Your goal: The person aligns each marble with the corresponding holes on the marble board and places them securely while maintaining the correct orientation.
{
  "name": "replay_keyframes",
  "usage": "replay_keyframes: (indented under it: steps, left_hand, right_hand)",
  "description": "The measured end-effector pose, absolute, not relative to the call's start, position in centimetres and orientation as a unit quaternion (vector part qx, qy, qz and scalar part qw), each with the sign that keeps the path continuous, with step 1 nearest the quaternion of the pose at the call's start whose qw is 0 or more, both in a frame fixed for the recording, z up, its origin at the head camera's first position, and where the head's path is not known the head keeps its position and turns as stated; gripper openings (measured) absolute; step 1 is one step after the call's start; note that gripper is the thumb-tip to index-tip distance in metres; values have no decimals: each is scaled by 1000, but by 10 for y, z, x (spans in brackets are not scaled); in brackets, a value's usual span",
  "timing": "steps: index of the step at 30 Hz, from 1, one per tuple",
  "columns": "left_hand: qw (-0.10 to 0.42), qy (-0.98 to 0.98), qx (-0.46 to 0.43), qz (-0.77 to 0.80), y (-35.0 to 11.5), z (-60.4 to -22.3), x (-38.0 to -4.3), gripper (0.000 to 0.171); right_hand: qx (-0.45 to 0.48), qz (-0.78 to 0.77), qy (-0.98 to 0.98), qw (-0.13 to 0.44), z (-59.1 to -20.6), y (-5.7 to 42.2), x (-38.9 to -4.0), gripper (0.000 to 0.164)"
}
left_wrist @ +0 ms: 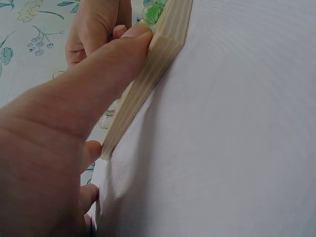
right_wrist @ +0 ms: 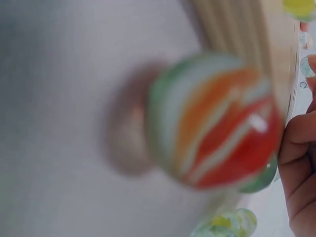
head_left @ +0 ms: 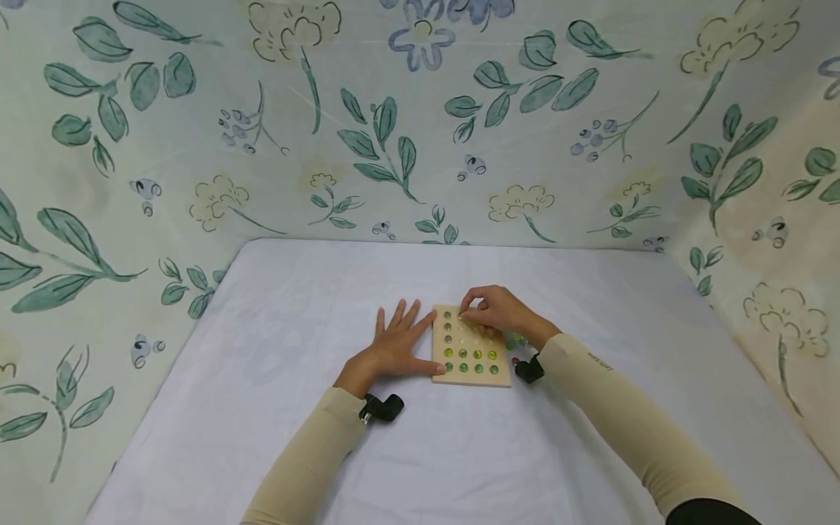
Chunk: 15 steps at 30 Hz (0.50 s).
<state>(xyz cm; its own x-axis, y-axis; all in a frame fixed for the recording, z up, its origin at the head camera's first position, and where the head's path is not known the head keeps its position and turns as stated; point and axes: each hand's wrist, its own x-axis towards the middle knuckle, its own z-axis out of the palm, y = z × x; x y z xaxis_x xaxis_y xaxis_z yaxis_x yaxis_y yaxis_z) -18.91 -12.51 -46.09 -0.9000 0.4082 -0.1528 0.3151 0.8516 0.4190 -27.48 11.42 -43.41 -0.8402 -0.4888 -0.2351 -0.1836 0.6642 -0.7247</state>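
A light wooden board (head_left: 471, 378) with rows of round hollows lies on the white cloth. Green marbles (head_left: 494, 370) fill its nearest row, yellow-green marbles (head_left: 492, 355) the row behind, and darker ones run up the left column. My left hand (head_left: 394, 346) has its fingers spread straight, thumb on the board's near left corner and index finger at the far left corner. Over the far part of the board, my right hand (head_left: 500, 310) pinches a clear marble (right_wrist: 307, 66) between thumb and finger, low over the second column. Its other fingers are curled, hiding hollows beneath.
Loose green marbles (head_left: 517, 340) lie by the board's right edge, partly under the right wrist. A red, orange and white striped marble (right_wrist: 222, 123) sits close to the right wrist camera. White cloth (head_left: 295, 313) covers the table, with a floral curtain (head_left: 420, 146) behind.
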Motion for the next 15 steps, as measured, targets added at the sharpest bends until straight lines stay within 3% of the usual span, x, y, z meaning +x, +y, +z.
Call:
replay_keyframes:
  steps: [15]
  left_hand:
    - [118,954,188,203,-125,-466,-191,107]
  right_hand:
    - [-193,-361,888,209,-436,114,-275,11]
